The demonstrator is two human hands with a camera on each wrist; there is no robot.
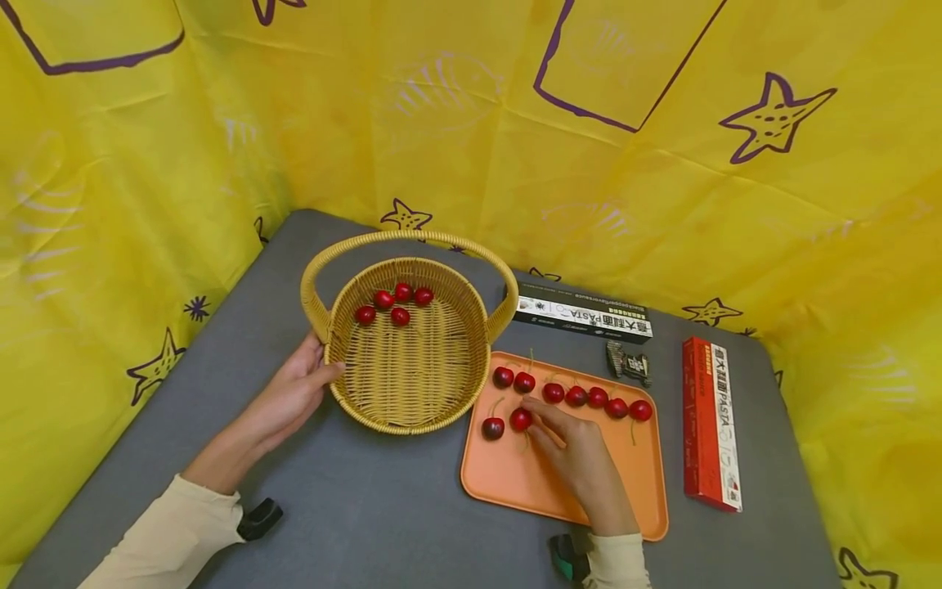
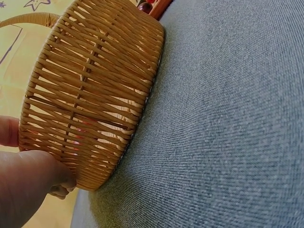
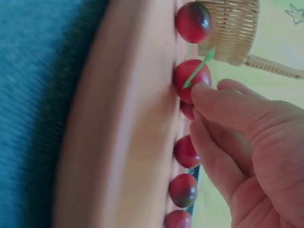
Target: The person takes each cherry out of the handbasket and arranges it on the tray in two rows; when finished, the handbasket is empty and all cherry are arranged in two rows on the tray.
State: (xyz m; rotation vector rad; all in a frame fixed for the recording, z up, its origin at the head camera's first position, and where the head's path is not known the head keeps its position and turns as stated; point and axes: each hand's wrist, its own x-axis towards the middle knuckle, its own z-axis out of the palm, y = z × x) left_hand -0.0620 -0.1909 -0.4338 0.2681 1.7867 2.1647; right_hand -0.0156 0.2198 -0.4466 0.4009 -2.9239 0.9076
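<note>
My left hand (image 1: 302,378) grips the left side of a round wicker basket (image 1: 408,417), its thumb over the rim. In the left wrist view, the woven wall of the basket (image 2: 90,90) fills the upper left, beside the thumb. Several red cherries lie together at the back left of the basket, among them one cherry (image 1: 383,299). Over the orange tray (image 1: 508,491), my right hand (image 1: 577,454) pinches a cherry (image 1: 521,420) between thumb and fingertips; its green stem shows in the right wrist view. Another dark red cherry (image 1: 493,428) lies just left of it.
Several more cherries, such as one cherry (image 1: 576,396), form a row along the tray's back. Behind the tray are a black pasta box (image 1: 581,312) and a small dark toy-like object (image 1: 629,363). A red pasta box (image 1: 710,425) stands to the right. Yellow cloth (image 1: 441,123) surrounds the grey table (image 1: 383,507).
</note>
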